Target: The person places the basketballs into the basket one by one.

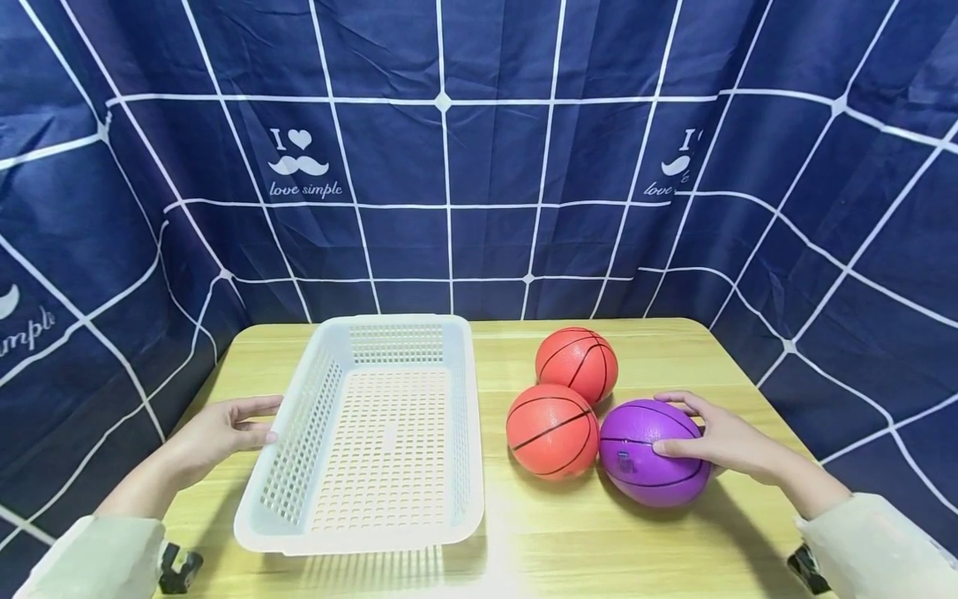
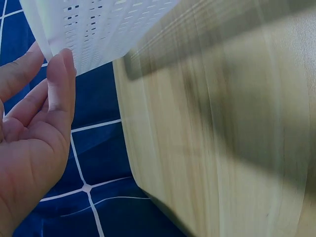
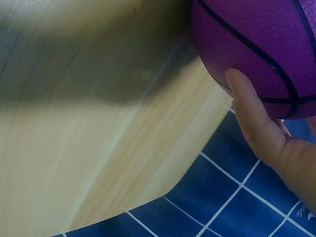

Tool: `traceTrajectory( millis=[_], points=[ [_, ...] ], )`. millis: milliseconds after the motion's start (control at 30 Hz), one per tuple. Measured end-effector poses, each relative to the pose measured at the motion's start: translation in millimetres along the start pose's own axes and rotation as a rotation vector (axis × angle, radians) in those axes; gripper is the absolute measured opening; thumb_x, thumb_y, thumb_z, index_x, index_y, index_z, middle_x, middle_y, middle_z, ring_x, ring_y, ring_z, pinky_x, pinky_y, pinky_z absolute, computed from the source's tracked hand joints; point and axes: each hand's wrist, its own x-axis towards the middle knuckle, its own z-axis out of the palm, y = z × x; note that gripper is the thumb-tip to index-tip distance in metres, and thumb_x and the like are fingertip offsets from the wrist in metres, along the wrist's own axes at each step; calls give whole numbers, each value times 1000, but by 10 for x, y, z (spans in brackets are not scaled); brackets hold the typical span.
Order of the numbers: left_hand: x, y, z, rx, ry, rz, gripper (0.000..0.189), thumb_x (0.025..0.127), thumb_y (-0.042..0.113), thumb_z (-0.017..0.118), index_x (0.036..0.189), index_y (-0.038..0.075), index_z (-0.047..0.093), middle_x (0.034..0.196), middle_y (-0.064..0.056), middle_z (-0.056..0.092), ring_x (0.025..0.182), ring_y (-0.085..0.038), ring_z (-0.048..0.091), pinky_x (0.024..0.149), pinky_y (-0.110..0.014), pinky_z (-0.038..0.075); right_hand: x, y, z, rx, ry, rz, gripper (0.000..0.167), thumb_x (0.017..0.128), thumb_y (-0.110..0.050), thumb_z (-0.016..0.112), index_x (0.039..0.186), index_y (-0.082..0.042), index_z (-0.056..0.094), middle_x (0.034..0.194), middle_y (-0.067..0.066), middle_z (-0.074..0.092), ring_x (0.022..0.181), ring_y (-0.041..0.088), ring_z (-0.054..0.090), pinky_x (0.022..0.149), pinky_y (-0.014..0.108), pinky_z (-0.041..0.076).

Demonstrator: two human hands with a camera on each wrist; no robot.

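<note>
A white plastic basket (image 1: 479, 466) with slotted walls and floor sits on the left half of the table. My left hand (image 1: 220, 433) pinches its left rim between thumb and fingers; the left wrist view shows the hand (image 2: 39, 123) at the edge of the basket wall (image 2: 94, 29). To the right, my right hand (image 1: 729, 437) grips a purple toy basketball (image 1: 647, 466) from its right side. In the right wrist view the thumb lies along the ball (image 3: 247, 44), and the other fingers are mostly hidden. Two orange-red toy basketballs (image 1: 552, 433) (image 1: 576, 362) rest left of and behind the purple one.
The light wooden table (image 1: 509, 549) has rounded far corners. Dark blue curtain (image 1: 494, 158) with white grid lines surrounds its back and sides. A gap of bare wood separates the basket from the orange-red balls.
</note>
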Motion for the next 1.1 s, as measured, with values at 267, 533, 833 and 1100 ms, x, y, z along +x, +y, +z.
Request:
traceTrajectory(
  millis=[267, 533, 833, 1100],
  points=[
    [8, -31, 0, -5, 6, -5, 62, 87, 3, 65, 135, -20, 34, 119, -28, 59, 95, -10, 62, 80, -20, 46, -22, -69, -101, -59, 26, -47, 71, 82, -21, 72, 140, -3, 34, 127, 34, 38, 85, 30, 61, 53, 38, 54],
    [2, -26, 6, 20, 16, -11, 62, 87, 4, 66, 135, -20, 35, 122, -29, 56, 95, -8, 61, 80, -21, 46, -23, -239, -311, -144, 84, -102, 71, 83, -23, 72, 140, -3, 35, 120, 32, 45, 86, 30, 61, 58, 38, 54],
    [2, -39, 14, 26, 31, -2, 60, 87, 4, 66, 135, -19, 37, 125, -29, 54, 97, -5, 59, 80, -21, 46, 50, -588, -497, -343, 184, -163, 72, 80, -31, 75, 138, -5, 40, 119, 29, 51, 89, 32, 60, 57, 35, 52],
    [-7, -39, 32, 17, 42, 12, 60, 87, 4, 66, 134, -18, 38, 129, -31, 50, 99, -3, 57, 81, -21, 46, 207, -988, -564, -354, 222, -204, 73, 80, -34, 76, 139, -9, 38, 115, 24, 53, 93, 36, 58, 61, 39, 52]
  ],
)
